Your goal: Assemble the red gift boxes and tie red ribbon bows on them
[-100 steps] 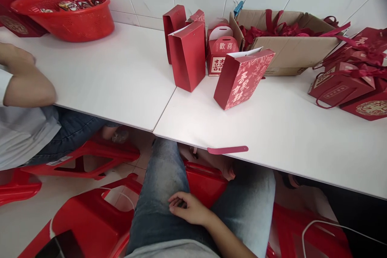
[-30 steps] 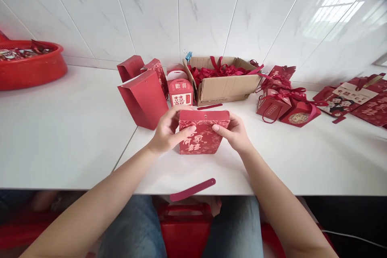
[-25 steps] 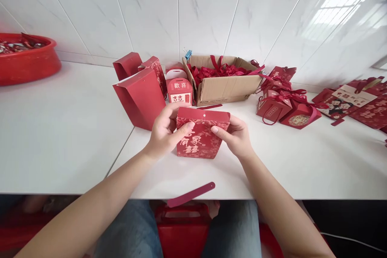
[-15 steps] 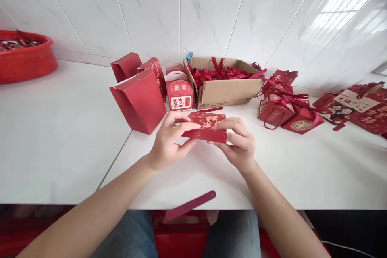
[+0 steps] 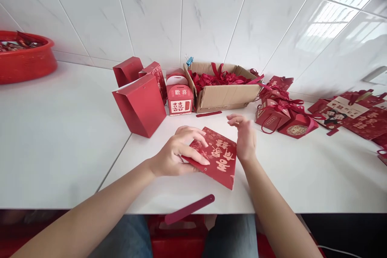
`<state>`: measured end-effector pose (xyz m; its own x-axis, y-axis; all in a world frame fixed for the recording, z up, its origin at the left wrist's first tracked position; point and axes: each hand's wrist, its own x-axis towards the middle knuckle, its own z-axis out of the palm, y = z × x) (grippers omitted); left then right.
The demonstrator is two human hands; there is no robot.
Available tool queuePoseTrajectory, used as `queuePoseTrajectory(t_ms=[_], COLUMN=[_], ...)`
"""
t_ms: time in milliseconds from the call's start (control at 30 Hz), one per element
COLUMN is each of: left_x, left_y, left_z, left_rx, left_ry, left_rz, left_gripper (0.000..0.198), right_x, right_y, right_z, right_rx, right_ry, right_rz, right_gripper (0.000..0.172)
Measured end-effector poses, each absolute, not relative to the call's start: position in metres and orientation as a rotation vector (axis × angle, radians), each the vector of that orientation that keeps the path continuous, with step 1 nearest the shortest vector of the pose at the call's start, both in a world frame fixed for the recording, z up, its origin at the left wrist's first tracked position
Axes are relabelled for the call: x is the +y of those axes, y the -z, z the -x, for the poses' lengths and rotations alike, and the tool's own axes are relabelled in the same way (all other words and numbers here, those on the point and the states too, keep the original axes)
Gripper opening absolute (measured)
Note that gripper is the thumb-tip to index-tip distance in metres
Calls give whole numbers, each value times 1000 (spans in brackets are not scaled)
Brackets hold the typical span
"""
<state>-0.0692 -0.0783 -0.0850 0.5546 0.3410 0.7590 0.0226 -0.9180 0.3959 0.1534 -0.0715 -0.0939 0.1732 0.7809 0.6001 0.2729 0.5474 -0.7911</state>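
Note:
A flat red paper gift bag [image 5: 220, 153], printed with pale characters and flowers, is tilted toward me just above the white table. My left hand [image 5: 181, 151] grips its left edge, with fingers on the printed face and the thumb beneath. Beside its right edge is my right hand [image 5: 244, 139], raised, fingers loosely apart and slightly blurred, holding nothing. Whether its heel touches the bag I cannot tell. A dark red strip [image 5: 190, 209] with a hole at its end lies across the front table edge. Another red strip [image 5: 208, 114] lies in front of the cardboard box.
Behind the hands stands a cardboard box [image 5: 226, 98] of red ribbons. Red paper bags [image 5: 140, 107] and a small red gift box [image 5: 179, 100] stand left of it. Ribboned gift boxes [image 5: 298, 125] and bags [image 5: 344, 111] are at right. A red basin [image 5: 27, 62] sits far left.
The bag has turned and tipped so its printed face shows more fully. My right hand has let go of it and risen at its right side; my left hand still holds on.

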Motion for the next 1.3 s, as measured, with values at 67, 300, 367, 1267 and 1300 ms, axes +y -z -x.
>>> queuePoseTrajectory(t_ms=[67, 300, 367, 1267, 1300], left_x=[-75, -59, -56, -43, -43], left_y=[88, 102, 107, 127, 127], left_z=[69, 71, 71, 62, 61], left_rx=[311, 385, 390, 314, 304], left_ry=[-1201, -1170, -1246, -1511, -1521], left_rz=[-2395, -2230, -2305, -2518, -2517], left_gripper=[5, 9, 10, 5, 5], right_x=[-62, -32, -25, 97, 97], right_y=[97, 128, 128, 13, 13], right_z=[-155, -168, -170, -152, -152], right_rx=[-1315, -1131, -1109, -2101, -2119], right_ry=[-432, -464, -408, -127, -139], right_rz=[1133, 1534, 1581, 1839, 1849], right_gripper=[40, 30, 29, 30, 32])
